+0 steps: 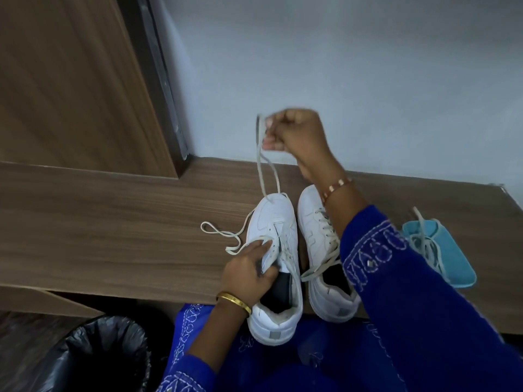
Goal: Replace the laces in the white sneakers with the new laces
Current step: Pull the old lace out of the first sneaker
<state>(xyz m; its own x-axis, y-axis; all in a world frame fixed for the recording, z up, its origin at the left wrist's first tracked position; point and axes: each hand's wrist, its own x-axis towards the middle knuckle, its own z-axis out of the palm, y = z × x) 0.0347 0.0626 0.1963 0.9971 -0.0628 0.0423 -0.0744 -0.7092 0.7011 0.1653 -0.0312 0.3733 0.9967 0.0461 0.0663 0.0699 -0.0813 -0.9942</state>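
two white shoes sit side by side on the brown wooden table [113,236], toes pointing to the wall. the left shoe [276,267] is the landmark here. the left hand [249,271] rests on its near side, fingers curled on the tongue and thumb down inside the opening, holding the shoe. the right hand [297,134] is up above the toe of the left shoe, fingers closed tight on a white lace [264,171] pulled up into a loop. the loose end of that lace curls on the table just left of the left shoe. the right shoe [322,250] sits right beside it, laced up. past the right shoe lies a blue pouch [450,256] with more laces [424,244] on top. a black bin [104,355] is below and left of the left shoe.
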